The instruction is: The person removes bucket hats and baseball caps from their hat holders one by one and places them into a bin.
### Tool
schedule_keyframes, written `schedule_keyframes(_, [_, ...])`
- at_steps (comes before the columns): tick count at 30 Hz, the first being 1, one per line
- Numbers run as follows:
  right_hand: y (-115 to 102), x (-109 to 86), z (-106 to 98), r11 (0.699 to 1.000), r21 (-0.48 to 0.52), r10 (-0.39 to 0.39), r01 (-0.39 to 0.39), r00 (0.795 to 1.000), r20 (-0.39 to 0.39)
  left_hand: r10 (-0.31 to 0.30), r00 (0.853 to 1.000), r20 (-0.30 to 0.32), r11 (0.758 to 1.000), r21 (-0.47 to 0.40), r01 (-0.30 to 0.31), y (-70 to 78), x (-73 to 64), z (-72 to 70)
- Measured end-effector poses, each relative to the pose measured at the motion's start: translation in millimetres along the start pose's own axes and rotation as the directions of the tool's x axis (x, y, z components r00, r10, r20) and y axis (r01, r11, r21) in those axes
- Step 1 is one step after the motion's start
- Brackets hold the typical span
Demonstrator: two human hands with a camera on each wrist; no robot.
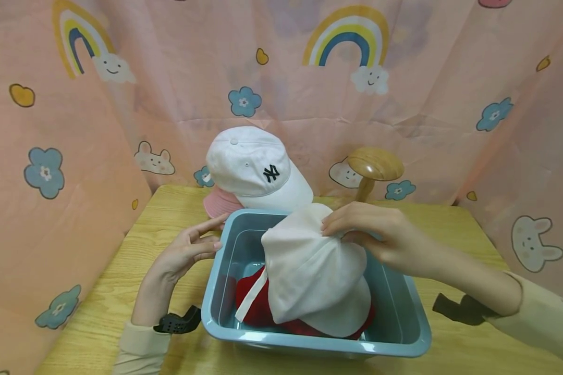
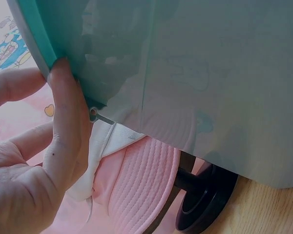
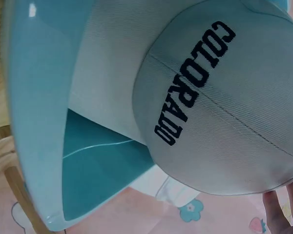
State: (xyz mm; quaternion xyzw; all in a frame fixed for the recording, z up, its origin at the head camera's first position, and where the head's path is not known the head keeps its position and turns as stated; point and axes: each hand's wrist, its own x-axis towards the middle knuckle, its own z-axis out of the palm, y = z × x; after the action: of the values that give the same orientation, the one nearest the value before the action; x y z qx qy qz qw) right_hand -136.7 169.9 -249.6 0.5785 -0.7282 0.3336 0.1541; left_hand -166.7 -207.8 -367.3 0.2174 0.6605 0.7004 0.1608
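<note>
A white cap [image 1: 311,260] lettered COLORADO in black [image 3: 195,83] is in the light blue basin [image 1: 394,349]. My right hand [image 1: 380,234] pinches its cloth near the top, and fingers [image 3: 278,209] show at the cap's edge in the right wrist view. Beneath the cap lies a red cloth item [image 1: 258,302] with a white strip, mostly covered. On the basin's left side, my left hand [image 1: 192,247] touches the outside of the rim with thumb and fingertips; the left wrist view shows fingers [image 2: 63,107] against the outer wall.
Behind the basin, a white cap with a black NY logo [image 1: 248,161] sits above a pink brim [image 1: 220,203]. A black round base [image 2: 205,200] stands near that brim. At the back right rises a wooden mushroom-shaped stand [image 1: 375,164]. A patterned pink curtain encloses the wooden table [image 1: 169,203].
</note>
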Motion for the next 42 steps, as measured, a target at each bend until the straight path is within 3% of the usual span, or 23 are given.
schedule_keyframes(9, [-9.2,6.5,8.3,0.999,-0.028,0.036,-0.033,0.991,0.125,0.014,1.000,0.020,1.000,-0.020,-0.013,0.1,0.9,-0.3])
schedule_keyframes(15, [-11.7,10.8,15.2,0.997,-0.083,0.014,-0.001,0.988,0.151,0.010,1.000,0.014,1.000,-0.018,-0.009,0.4,0.8,0.1])
schedule_keyframes(21, [-12.8,13.5,23.7,0.998,-0.050,-0.036,0.046,0.981,0.191,-0.001,1.000,0.010,1.000,-0.015,0.001,0.5,0.7,0.1])
schedule_keyframes(28, [-9.2,17.6,31.4,1.000,-0.007,-0.021,0.023,0.973,0.232,-0.002,1.000,0.009,1.000,-0.018,0.002,1.6,0.1,0.2])
schedule_keyframes(37, [5.7,21.5,38.7,0.997,-0.055,0.072,-0.057,0.937,0.341,0.005,1.000,0.005,1.000,-0.007,-0.005,0.5,-0.2,-0.2])
schedule_keyframes(42, [6.9,20.5,36.7,0.987,-0.120,0.149,-0.108,0.895,0.420,-0.001,1.000,-0.004,1.000,0.007,0.001,1.4,-0.7,0.5])
